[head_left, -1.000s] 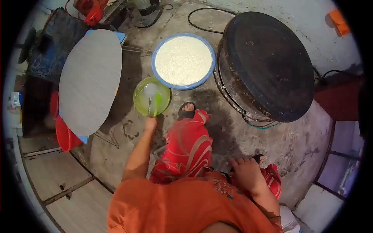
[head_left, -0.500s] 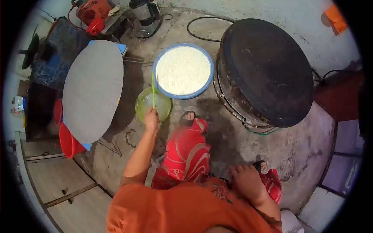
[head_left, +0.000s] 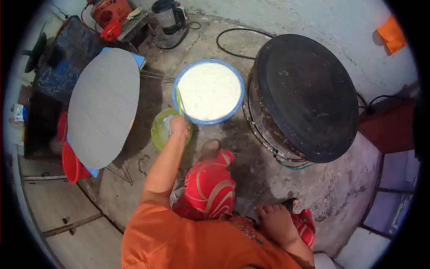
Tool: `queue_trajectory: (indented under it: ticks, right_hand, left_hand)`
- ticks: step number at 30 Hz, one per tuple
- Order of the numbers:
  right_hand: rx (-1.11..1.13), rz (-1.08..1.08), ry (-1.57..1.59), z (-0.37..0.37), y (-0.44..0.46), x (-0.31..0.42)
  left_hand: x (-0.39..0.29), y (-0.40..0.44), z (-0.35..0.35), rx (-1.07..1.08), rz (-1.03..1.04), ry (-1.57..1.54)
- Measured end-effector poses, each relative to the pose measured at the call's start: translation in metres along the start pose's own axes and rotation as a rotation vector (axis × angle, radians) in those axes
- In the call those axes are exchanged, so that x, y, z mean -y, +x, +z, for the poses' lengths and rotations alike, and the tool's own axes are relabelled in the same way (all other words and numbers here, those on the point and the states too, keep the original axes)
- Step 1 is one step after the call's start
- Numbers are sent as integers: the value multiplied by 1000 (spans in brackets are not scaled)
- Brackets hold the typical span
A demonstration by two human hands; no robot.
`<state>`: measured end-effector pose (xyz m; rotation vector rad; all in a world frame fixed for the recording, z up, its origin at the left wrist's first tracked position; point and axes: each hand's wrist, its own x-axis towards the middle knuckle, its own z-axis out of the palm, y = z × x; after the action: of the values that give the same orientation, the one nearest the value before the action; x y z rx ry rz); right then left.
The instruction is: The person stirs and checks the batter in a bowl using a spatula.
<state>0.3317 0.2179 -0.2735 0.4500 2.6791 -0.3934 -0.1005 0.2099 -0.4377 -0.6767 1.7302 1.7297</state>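
Observation:
My left hand is closed around a thin green-handled utensil, over a yellow-green bowl. A pale, rounded shape shows in the bowl beside my fingers; whether it belongs to the utensil I cannot tell. Just beyond stands a wide blue-rimmed basin filled with a creamy white mass. On my right knee rests my right hand, its fingers spread and holding nothing.
A big round black griddle on a drum-like base stands to the right. At left, a grey oval board lies on a stand, near red buckets. A blender-like appliance and a black cable are at the back.
My left hand has moved up and its wrist has turned over the bowl, with the green handle still in it. The view has shifted slightly; my right hand stays on the knee.

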Motion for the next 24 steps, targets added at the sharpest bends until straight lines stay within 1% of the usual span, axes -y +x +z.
queue_trajectory:
  ticks: [2,6,8,11,14,15,17,19,21,22,23,24]
  right_hand:
    - [5,-5,19,-6,1,1]
    - [-16,-2,77,-8,2,0]
    - [-8,-7,89,-11,3,-2]
    - [15,-7,105,-14,4,-3]
    - [47,5,104,-14,6,-3]
    - [64,15,100,-14,7,-3]
    - [60,19,108,-12,8,-5]
    - [58,21,118,-13,9,-6]
    - [134,31,152,-18,12,-6]
    - [136,33,152,-17,12,-7]
    - [131,31,153,-15,12,-8]
    - [126,29,153,-14,12,-8]
  left_hand:
    - [-4,5,3,-67,-11,56]
    - [-2,24,6,-100,-20,51]
    - [4,37,5,-42,101,56]
    - [4,38,17,-90,88,3]
    - [20,90,17,-115,108,-14]
    - [17,86,19,-114,106,-14]
    - [12,78,24,-102,172,73]
    - [14,91,21,-81,191,93]
    - [20,116,15,-47,236,119]
    - [30,145,9,-29,287,208]
    - [40,183,2,-38,378,410]
    - [53,243,-9,-113,571,905]
